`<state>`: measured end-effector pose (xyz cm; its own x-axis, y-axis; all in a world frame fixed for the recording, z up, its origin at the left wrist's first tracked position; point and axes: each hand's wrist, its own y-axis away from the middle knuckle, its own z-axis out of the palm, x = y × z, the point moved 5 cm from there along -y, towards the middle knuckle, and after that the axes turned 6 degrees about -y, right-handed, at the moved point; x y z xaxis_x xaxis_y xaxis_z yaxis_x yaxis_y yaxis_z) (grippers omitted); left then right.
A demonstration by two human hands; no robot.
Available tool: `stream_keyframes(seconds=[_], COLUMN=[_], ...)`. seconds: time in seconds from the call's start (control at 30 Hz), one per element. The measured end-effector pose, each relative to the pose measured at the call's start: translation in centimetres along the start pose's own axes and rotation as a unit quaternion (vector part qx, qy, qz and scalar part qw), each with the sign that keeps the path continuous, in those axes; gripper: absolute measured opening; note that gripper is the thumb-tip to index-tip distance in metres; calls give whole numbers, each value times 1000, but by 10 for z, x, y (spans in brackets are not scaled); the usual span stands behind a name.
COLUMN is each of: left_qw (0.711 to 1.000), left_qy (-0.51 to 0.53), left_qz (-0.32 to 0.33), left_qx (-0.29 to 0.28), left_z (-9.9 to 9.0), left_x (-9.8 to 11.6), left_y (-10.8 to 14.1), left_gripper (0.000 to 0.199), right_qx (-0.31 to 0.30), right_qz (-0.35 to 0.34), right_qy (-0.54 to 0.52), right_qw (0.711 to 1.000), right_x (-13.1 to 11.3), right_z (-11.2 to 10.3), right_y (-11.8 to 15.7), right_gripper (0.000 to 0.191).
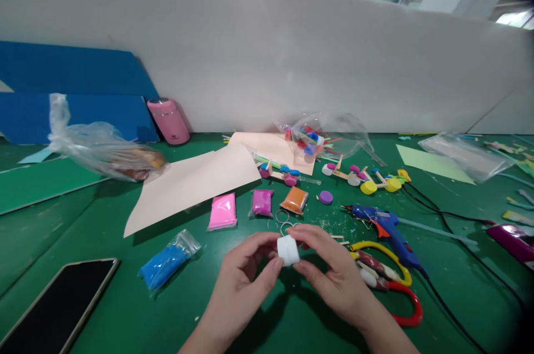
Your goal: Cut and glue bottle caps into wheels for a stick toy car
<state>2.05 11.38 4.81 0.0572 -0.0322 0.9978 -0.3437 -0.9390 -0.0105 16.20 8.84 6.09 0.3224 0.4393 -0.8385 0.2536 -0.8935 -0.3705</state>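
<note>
Between my two hands, just above the green table, is a short white cylinder that looks like a bottle cap or two caps put end to end. My left hand pinches its left side with thumb and fingers. On its right side, the thumb and forefinger of my right hand close on it. Thin rings lie just behind the fingertips. Beyond them are packets of pink clay, purple clay and orange clay, and a loose purple cap.
A blue glue gun and scissors with yellow and red handles lie at right, trailing black cable. Small wheeled stick models stand behind. At left are a blue clay bag, a phone, paper and a pink flask.
</note>
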Motion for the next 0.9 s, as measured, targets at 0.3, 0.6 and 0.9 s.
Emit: stream_keyframes(seconds=[0.3,0.6,0.9], left_qw=[996,989,983], left_qy=[-35,-106,-155], left_qz=[83,106,97], left_qx=[2,8,28], left_z=[2,2,0], left_x=[8,13,11], left_y=[3,4,5], left_gripper=[24,24,26], right_qx=[15,23,21], right_qz=[13,15,5], right_qy=[-10,-9,-4], right_qw=[1000,1000,1000], right_x=[0,1,-2], right_z=[-1,-3,-1], right_y=[1,0,-1], right_gripper=[37,33,30])
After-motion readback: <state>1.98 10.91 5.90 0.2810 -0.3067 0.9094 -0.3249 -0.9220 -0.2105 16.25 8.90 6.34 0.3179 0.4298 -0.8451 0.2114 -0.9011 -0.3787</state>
